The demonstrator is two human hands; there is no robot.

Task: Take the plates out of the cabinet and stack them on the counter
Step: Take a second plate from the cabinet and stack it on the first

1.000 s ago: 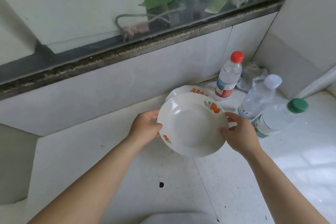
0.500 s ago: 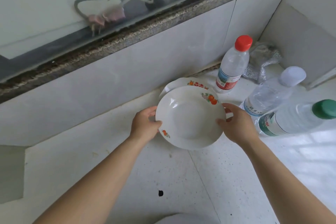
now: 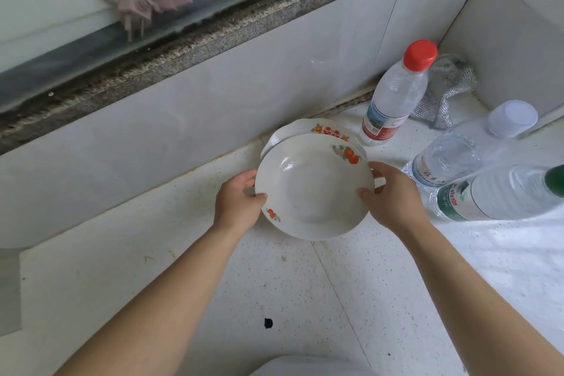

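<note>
White speckled counter (image 3: pixel 381 299) fills the frame, tiled wall (image 3: pixel 213 107) behind, granite window sill (image 3: pixel 213 30) above it. Pink plug on a grey cord (image 3: pixel 137 9) sits behind the glass.

Top plate (image 3: pixel 311 189): white, deep, orange fruit prints on the rim. Held by both hands, over the near part of a second plate (image 3: pixel 305 127) lying on the counter by the wall; can't tell if the two touch. Lower plate carries a red double-character mark between orange fruit, not readable for sure.

Left hand (image 3: pixel 236 203): fingers curled on the plate's left rim, thumb on top. Right hand (image 3: pixel 392 197): clamped on the right rim, thumb over the edge.

Three clear bottles right of the plates: green-cap bottle (image 3: pixel 503 192), green and red print, unreadable; white-cap bottle (image 3: pixel 457 152), blue label, script blurred; red-cap bottle (image 3: pixel 393 91), red, white and blue label, text too small. Grey mesh cloth (image 3: pixel 448 82) in the corner. Small black spot (image 3: pixel 268 323) on the counter.
</note>
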